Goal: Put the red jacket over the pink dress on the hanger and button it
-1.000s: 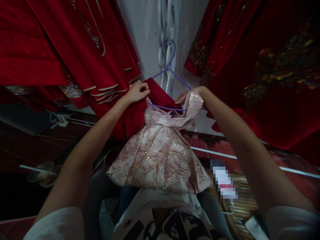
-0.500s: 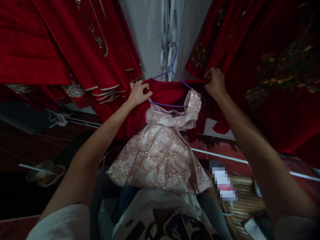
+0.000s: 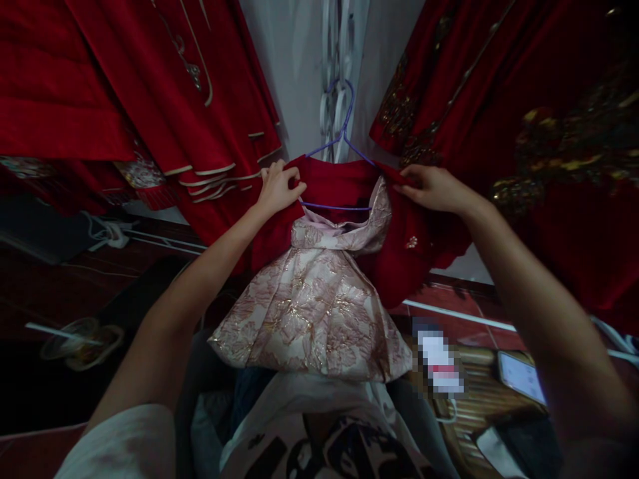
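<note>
Now your left hand (image 3: 277, 189) is pinching the red garment (image 3: 404, 263) along its upper edge at eleven o'clock, and your right hand (image 3: 435, 187) is pinching that edge at two. Between them, it is draping about the neckline of the brocade dress (image 3: 314, 309), which is spreading toward six; the purple hanger (image 3: 344, 132) is pointing its hook to twelve.

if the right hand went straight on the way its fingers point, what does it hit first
The red garment, already at the right hand's fingertips; beyond it, probably the dress's shoulder, though depth is unclear.
</note>
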A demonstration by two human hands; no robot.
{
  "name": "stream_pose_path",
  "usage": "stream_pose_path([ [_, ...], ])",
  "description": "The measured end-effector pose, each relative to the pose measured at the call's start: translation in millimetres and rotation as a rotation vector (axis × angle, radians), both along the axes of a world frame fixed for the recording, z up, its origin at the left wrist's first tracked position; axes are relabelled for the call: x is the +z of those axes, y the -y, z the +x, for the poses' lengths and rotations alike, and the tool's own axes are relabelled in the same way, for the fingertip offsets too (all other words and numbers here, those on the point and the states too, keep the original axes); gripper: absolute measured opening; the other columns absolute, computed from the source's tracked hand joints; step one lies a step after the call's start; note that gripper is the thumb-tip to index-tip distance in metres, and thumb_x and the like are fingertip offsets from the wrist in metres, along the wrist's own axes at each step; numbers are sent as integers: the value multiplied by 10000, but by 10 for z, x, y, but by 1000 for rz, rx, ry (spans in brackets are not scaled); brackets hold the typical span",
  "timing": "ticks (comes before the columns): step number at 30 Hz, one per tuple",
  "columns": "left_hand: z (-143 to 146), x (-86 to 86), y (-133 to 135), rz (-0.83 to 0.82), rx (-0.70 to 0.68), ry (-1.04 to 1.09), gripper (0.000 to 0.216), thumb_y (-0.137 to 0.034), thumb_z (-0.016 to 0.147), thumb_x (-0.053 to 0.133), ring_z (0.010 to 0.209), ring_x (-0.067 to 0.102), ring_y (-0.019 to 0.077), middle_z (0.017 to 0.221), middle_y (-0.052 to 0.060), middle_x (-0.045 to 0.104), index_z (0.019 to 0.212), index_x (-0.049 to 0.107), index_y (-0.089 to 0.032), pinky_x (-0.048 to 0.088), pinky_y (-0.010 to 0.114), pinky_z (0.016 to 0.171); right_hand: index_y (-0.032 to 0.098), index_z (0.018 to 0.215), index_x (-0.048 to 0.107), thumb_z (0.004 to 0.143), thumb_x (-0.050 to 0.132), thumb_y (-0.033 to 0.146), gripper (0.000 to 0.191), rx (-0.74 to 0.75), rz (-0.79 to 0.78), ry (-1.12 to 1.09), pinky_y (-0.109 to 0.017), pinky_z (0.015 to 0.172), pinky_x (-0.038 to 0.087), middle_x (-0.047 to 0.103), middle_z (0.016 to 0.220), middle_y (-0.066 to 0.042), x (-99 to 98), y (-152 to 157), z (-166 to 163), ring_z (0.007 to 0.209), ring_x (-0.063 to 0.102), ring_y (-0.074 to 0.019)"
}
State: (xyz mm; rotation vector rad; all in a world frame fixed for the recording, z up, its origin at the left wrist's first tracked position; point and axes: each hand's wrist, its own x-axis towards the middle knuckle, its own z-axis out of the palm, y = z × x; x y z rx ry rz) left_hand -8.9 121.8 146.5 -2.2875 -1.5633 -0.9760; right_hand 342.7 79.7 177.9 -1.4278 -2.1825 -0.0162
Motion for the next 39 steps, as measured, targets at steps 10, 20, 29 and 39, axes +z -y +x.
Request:
stream_pose_path([
  [10,238,-254,384,-105,-172,265,147,-184,764,606,764,547,189,776,28,540,877,515,-208,414,331,753,216,741,422,895,363,676,489,216,100,-291,-279,618,358,470,660,8,-426,-46,-1010,612,439,-145],
  [20,450,-417,477,-339,-461,1006,82,-166,835,527,661,500,83,715,-44,493,813,460,-208,421,202,664,228,801,417,805,552,657,450,394,-100,-671,-275,627,421,494,697,22,-670,77,-1558,637,498,-133],
  [29,421,-579,567,-467,-594,1288,241,-125,757,622,770,599,69,866,1,608,979,554,-191,498,230,810,239,955,522,785,626,539,360,469,-225,-994,-347,879,493,611,890,-24,-854,72,-1494,873,604,-163],
  [39,415,-719,512,-329,-485,1104,155,-237,756,657,808,630,107,860,16,633,846,542,-189,526,265,772,247,930,491,787,639,566,379,406,-127,-912,-312,781,531,629,926,-34,-871,165,-1524,868,623,-165],
])
